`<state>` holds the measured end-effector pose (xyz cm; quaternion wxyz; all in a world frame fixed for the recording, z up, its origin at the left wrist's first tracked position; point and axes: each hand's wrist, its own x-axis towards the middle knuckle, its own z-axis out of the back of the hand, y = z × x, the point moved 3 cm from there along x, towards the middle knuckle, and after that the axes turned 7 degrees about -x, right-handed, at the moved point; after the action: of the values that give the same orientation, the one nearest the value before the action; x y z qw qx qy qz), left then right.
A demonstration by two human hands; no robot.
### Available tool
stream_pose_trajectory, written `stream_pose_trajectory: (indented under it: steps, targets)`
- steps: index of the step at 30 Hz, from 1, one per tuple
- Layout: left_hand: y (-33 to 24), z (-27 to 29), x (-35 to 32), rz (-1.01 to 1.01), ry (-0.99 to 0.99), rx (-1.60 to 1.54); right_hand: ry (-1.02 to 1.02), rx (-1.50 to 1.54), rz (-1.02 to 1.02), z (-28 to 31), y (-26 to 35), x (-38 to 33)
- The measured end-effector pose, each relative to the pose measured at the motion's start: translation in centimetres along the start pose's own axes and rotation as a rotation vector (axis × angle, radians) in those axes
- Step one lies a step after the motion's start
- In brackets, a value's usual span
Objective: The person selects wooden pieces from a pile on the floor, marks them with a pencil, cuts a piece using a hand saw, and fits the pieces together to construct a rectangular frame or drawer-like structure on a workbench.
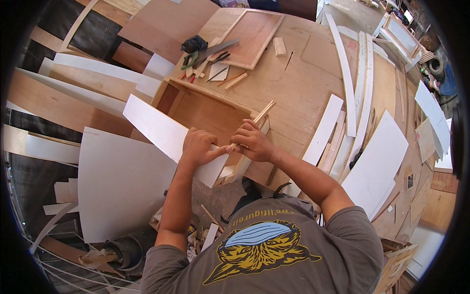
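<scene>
A long white board (152,123) lies slanted along the near side of an open wooden box (215,94), which looks like a drawer. My left hand (198,147) is closed over this board's upper edge, its thumb stretched toward my right hand. Thin pale wood strips (265,111) rise past the box's right corner, and my right hand (252,142) has its fingers curled around their lower end. The two hands almost meet, thumb to fingertips. Whatever is pinched right between them is too small to make out.
Behind the box on the wooden worktable (313,73) lie a green-handled saw (190,60), pliers (221,56), a framed panel (257,35) and a wood block (279,46). White panels (377,157) and long strips cover the right side. Large sheets (122,181) stand at left.
</scene>
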<state>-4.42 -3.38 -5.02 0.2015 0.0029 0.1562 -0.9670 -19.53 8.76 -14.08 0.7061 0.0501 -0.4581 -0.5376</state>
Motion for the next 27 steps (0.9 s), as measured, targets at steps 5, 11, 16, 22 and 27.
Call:
stream_pose_trajectory:
  steps: [5,11,16,22,27]
  targets:
    - [-0.13,0.16,0.09,0.006,0.005,0.001,0.000,0.021,-0.008,0.10,0.04,0.17]
    - [0.30,-0.27,0.14,0.004,0.006,0.011,-0.013,0.028,0.004,0.09,-0.07,0.17]
    - [0.09,-0.18,0.17,-0.003,0.018,0.034,-0.047,0.056,0.017,0.12,-0.14,0.13]
    - [-0.15,-0.19,0.15,-0.005,0.007,0.032,-0.025,0.067,0.019,0.03,-0.29,0.07]
    - [-0.53,0.19,0.23,0.023,0.045,0.043,0.032,0.079,-0.031,0.00,-0.41,-0.04]
